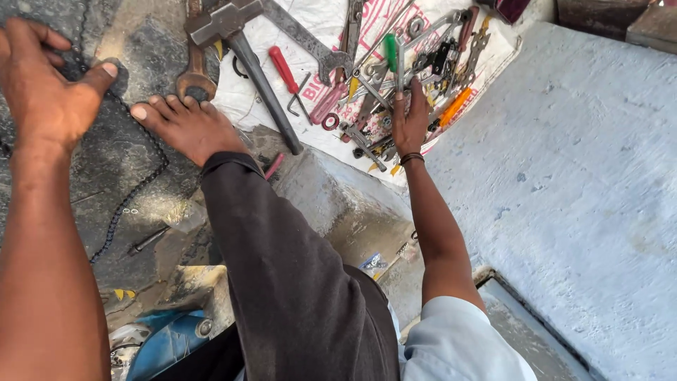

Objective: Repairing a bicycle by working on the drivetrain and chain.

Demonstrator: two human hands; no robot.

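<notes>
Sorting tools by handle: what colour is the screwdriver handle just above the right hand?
Green handle, clearest in the head view.

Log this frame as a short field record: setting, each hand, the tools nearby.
Setting: stained concrete ground, tools spread on a white sack
Left hand: open, resting on a chain
Right hand: reaching into the tool pile, fingers at a green-handled screwdriver
Nearby: hammer, red-handled screwdriver, open-end spanner
Also: bare foot

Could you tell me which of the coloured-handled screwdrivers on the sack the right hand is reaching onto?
The green-handled screwdriver: the right hand rests just below it, while the red-handled one lies apart toward the hammer.
</notes>
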